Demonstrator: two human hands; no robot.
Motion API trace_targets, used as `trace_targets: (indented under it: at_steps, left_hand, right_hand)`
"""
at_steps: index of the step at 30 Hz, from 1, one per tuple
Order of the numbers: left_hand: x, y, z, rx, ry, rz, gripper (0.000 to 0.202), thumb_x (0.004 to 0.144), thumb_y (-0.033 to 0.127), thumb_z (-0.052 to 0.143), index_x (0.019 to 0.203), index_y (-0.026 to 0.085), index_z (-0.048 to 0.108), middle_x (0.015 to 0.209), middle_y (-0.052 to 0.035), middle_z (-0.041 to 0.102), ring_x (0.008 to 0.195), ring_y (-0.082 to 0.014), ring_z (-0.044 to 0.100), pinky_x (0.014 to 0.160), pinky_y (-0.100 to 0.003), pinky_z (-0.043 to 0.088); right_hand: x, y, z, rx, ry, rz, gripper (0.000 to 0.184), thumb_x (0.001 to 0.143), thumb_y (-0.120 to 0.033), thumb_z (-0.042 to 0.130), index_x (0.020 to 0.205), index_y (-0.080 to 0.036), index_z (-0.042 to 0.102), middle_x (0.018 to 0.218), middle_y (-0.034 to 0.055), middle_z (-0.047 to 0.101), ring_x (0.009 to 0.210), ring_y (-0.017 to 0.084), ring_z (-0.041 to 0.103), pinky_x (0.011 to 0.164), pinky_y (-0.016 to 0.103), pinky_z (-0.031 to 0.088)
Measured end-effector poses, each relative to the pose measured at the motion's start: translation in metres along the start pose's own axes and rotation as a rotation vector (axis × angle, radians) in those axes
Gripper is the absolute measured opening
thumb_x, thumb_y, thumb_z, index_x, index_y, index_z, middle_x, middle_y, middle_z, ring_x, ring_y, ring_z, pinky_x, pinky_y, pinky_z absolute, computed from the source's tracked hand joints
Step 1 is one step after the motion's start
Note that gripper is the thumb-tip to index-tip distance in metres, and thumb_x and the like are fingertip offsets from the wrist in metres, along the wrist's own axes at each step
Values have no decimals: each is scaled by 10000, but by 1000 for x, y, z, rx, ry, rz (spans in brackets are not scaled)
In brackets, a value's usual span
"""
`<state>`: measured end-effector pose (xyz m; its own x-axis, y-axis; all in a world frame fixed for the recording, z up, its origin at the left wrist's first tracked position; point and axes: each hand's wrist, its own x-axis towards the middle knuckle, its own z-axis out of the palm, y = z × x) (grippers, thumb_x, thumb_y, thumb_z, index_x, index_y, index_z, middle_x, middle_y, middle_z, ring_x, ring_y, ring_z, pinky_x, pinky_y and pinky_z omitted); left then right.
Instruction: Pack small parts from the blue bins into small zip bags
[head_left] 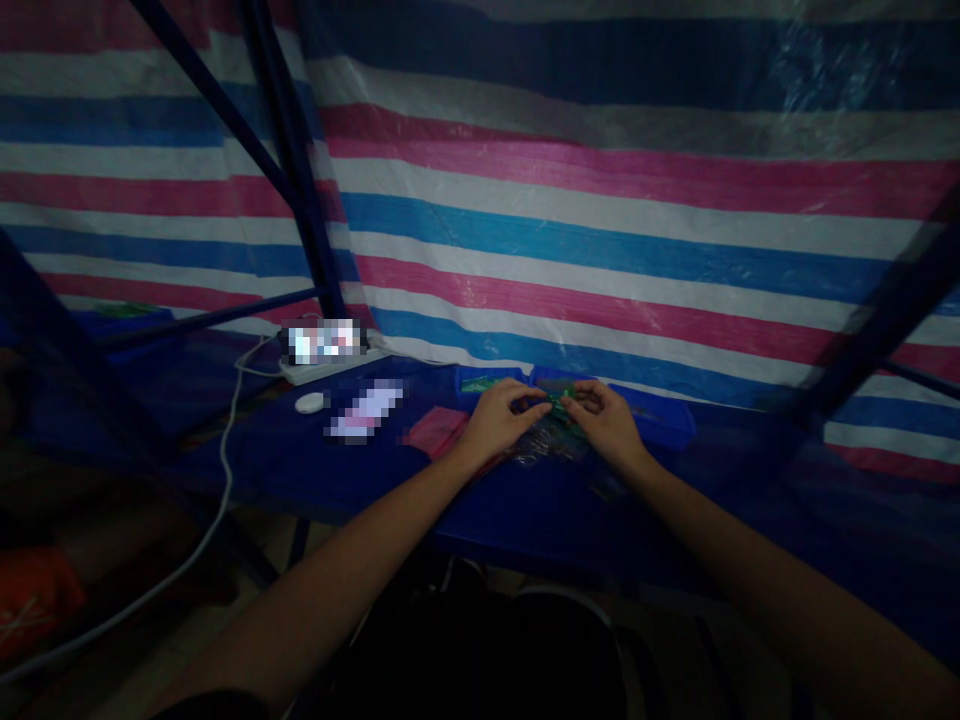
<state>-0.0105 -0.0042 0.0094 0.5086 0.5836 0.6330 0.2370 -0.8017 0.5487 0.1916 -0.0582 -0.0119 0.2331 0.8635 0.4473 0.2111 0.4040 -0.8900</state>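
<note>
My left hand [499,420] is closed, thumb and fingertips pinched at the left side of a small green piece [556,399]. My right hand [611,425] pinches the same green piece from the right. The piece is too small and dim for me to tell its kind. Under and between both hands lies a heap of clear, shiny plastic packets [541,447]. Behind the fingers stand shallow blue trays; the left tray [466,374] has green items in it, and the right tray [664,425] reaches past my right hand.
A pink packet or sheet [435,430] lies left of my left hand. Farther left are a lit phone [367,408], a white round object [310,402] and a lit screen [322,342] by a white power strip [330,368]. A white cable [227,465] hangs over the blue table's [300,480] left side.
</note>
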Motion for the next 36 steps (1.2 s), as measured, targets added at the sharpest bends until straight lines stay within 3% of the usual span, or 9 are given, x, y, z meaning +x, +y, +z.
trace_targets:
  at_steps: [6,10,14,17,22,26,29,32,36]
  left_hand:
    - [-3,3,5,-128,-73,-72,421,882,478,696,1197,199,708,1162,-97,719,958,-217,692,828,-346,560]
    - [-2,-4,5,-154,-81,-92,308,919,386,659,1138,176,707,1080,-86,744,907,-207,704,823,-344,560]
    - [1,-13,8,-200,-21,-123,214,906,268,657,1091,160,673,1023,-76,741,905,-197,705,823,-343,570]
    - [2,-16,10,-286,14,-135,248,894,232,671,1128,160,634,1047,-88,734,948,-197,709,868,-357,574]
    - [3,-14,11,-430,-29,-137,339,907,222,672,1224,160,568,1044,-96,727,935,-189,719,868,-358,579]
    - [3,-11,7,-329,39,-120,335,888,212,698,1202,159,596,1099,-112,703,945,-189,703,826,-346,588]
    - [2,-6,4,-185,69,-34,248,888,223,697,1132,185,671,1201,-115,661,1080,-211,657,865,-359,584]
    - [-1,-1,4,-198,2,9,295,868,273,728,1153,204,695,1250,-115,638,1139,-221,629,901,-367,579]
    - [-1,4,3,-167,-64,-28,334,866,345,733,1161,190,703,1143,-107,690,986,-212,668,871,-378,573]
  right_hand:
    - [-3,-7,3,0,-123,-12,328,831,-488,730,1029,-228,709,1037,62,747,973,238,714,893,385,582]
    - [-3,-8,4,17,-141,8,355,871,-539,659,1019,-224,726,1009,69,750,903,237,720,789,383,614]
    - [-1,-6,1,-68,-51,-7,372,826,-526,713,1036,-219,699,978,69,738,831,219,704,681,338,606]
    - [-1,-6,1,-81,-9,-24,432,793,-490,759,1123,-227,666,1030,71,729,888,219,699,693,323,601]
    - [-2,-6,4,64,-119,20,427,751,-439,814,1084,-215,668,1013,72,740,887,218,712,713,321,603]
    - [0,-1,2,116,-71,47,409,734,-444,824,1022,-204,660,948,53,742,738,178,698,651,305,594]
    - [1,0,-1,108,-27,49,398,739,-459,816,1000,-204,659,921,41,740,675,158,681,634,300,586]
    - [-2,-6,0,124,-56,49,394,745,-474,812,1007,-211,680,961,51,748,780,192,711,717,332,606]
    - [-7,-19,5,116,-164,50,364,836,-536,711,1046,-240,729,1073,58,750,955,234,716,863,387,603]
